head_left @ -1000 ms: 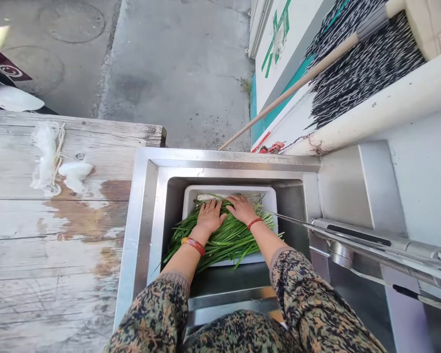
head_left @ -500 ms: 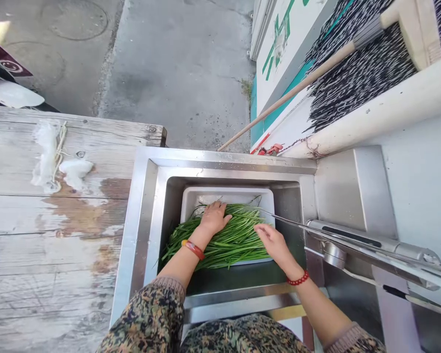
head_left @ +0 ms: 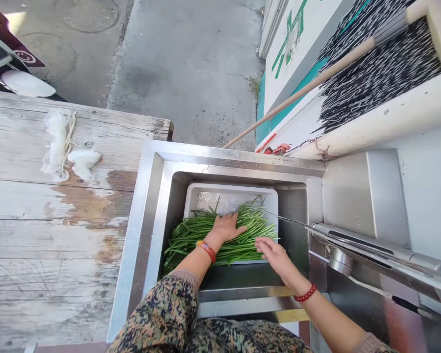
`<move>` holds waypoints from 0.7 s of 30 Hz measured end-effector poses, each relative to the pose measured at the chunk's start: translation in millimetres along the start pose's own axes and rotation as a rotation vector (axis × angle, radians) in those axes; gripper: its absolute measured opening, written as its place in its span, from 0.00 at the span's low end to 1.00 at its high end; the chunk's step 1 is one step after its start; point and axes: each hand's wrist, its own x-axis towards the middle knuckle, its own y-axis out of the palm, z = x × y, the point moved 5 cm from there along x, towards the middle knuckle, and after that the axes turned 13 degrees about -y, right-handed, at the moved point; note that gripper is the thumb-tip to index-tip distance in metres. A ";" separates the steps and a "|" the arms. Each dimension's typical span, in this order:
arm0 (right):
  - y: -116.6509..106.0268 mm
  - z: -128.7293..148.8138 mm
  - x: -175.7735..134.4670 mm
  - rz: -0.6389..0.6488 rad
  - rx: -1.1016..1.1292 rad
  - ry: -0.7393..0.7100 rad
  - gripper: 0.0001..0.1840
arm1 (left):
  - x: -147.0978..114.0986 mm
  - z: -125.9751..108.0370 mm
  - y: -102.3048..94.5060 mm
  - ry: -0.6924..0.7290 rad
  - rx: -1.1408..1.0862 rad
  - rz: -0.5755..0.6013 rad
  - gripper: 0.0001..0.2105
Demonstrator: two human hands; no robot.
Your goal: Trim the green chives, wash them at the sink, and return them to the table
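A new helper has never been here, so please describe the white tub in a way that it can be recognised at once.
Find the steel sink standing to the right of the worn wooden table. Inside it sits a white tub, with long green leaves in it that hang over its left side. Its pale rectangular rim sets it apart from the grey steel around it.

- The left hand (head_left: 226, 228) lies spread on long green stalks (head_left: 191, 240).
- The right hand (head_left: 274, 251), fingers together, is at their near right edge; contact is unclear.
- The stalks fill much of a white tub (head_left: 231, 187) in a steel sink (head_left: 242, 158), spilling over the tub's left side.
- A metal faucet (head_left: 340, 261) sits at right.
- Crumpled white plastic (head_left: 55, 144) lies on the wooden counter (head_left: 18, 206) at left.
- A mop (head_left: 375, 83) slants across upper right.
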 end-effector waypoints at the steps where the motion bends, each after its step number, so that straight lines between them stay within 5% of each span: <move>1: 1.0 10.2 9.3 0.024 -0.137 -0.136 0.20 | -7.9 -4.2 4.5 0.010 0.002 0.026 0.44; 4: 14.6 36.9 49.4 0.108 -0.430 -0.488 0.21 | -26.1 -14.7 11.7 0.037 0.029 0.015 0.51; 7: 36.1 45.6 105.4 0.214 -0.641 -0.667 0.22 | -32.7 -17.6 14.6 0.079 0.030 -0.056 0.51; 11: 47.3 23.0 166.6 0.200 -0.854 -0.544 0.25 | -36.6 -4.4 14.4 0.078 -0.022 -0.137 0.43; 14: 45.0 -8.4 168.6 0.215 -0.981 -0.387 0.26 | -44.1 7.5 6.9 0.051 -0.072 -0.162 0.37; 17: 50.3 -30.0 146.3 0.485 -1.003 -0.420 0.23 | -55.2 14.4 -9.6 0.044 -0.112 -0.208 0.34; 19: 47.5 -30.4 135.1 0.606 -1.003 -0.451 0.24 | -64.1 17.5 -22.7 0.035 -0.131 -0.245 0.32; 21: 35.4 -17.3 132.5 0.547 -0.992 -0.474 0.26 | -73.7 19.9 -34.3 0.020 -0.150 -0.278 0.31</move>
